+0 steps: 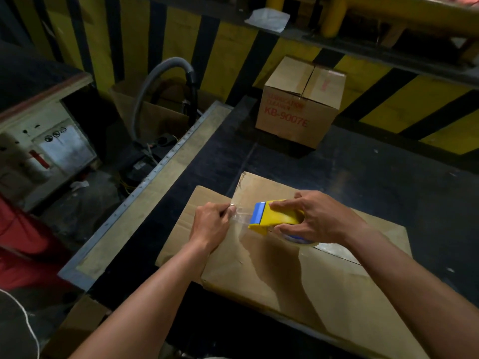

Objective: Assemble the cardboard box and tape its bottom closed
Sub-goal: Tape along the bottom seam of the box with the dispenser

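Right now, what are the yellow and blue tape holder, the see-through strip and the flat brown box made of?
The yellow and blue tape holder looks like smooth hard plastic: even colour, slight sheen. The see-through strip seems thin glossy plastic film; it glints and the box shows through. The flat brown box looks like matte cardboard, with creases and folds.

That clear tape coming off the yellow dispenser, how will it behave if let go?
Probably floppy: the clear tape is thin film, taut only between the pinching left hand and the dispenser in the right hand. Likely light, and apt to sag and stick to the flat cardboard beneath.
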